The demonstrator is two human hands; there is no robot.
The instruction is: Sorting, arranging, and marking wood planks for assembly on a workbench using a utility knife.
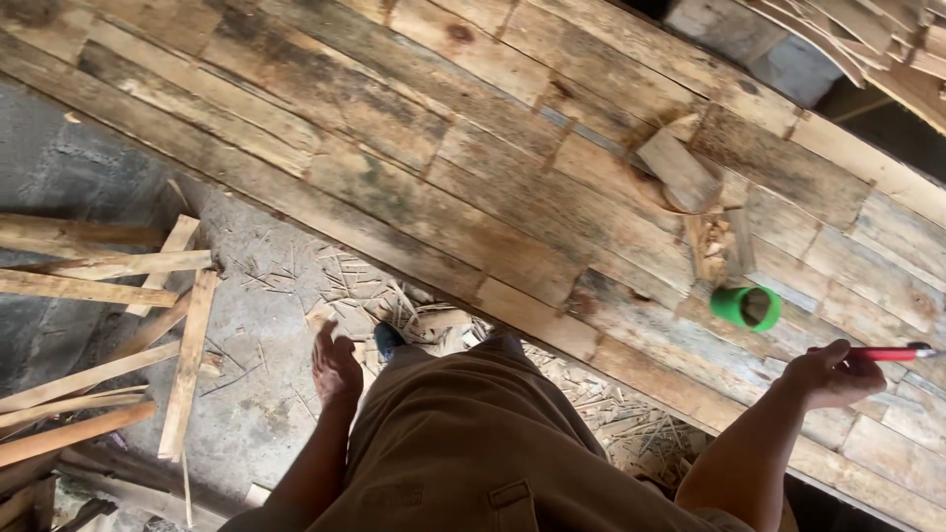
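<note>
While right hand [833, 374] clamps red tool [892, 353], left hand [336, 368] hangs open; green cup [746, 307] nearby.

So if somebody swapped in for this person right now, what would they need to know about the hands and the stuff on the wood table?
Left hand: hanging open beside the leg, holding nothing.
Right hand: closed on a red tool, held over the plank tabletop; the tool's working end runs out of view.
On the tabletop: a green cup lying on its side near the right hand, and a loose wood block further back.
On the floor: scrap wood strips to the left, shavings near the feet.
Done or left: cannot tell from this view.
</note>
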